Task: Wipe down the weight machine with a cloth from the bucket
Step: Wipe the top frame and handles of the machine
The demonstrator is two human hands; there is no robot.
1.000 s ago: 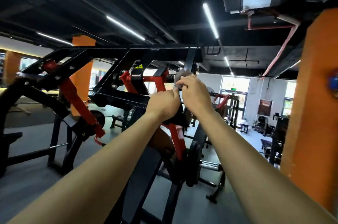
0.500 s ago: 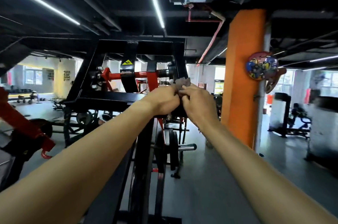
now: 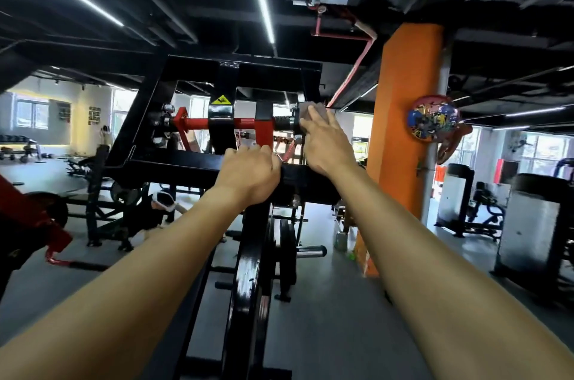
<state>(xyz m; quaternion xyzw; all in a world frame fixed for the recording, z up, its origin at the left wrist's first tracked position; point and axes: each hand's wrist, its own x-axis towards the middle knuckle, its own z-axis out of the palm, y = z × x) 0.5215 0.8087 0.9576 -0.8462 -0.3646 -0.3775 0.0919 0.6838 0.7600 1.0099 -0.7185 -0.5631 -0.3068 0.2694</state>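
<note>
The weight machine (image 3: 192, 72) is a tall black steel frame with a red pivot bar (image 3: 198, 123) across its upper part. My right hand (image 3: 326, 143) presses a small greyish-brown cloth (image 3: 313, 112) flat against the frame's right upright, near the bar's threaded end. My left hand (image 3: 251, 171) curls over the black horizontal beam just left of the right hand. No bucket is in view.
An orange pillar (image 3: 403, 143) stands close on the right with a colourful round ornament (image 3: 433, 117). A weight plate (image 3: 287, 252) hangs low on the machine. A person (image 3: 155, 208) crouches at lower left. More gym machines (image 3: 528, 224) fill the right side.
Both hands were together on the cloth; now my left hand has dropped to grip the beam and my right hand has lifted the cloth against the upright. The view has swung right.
</note>
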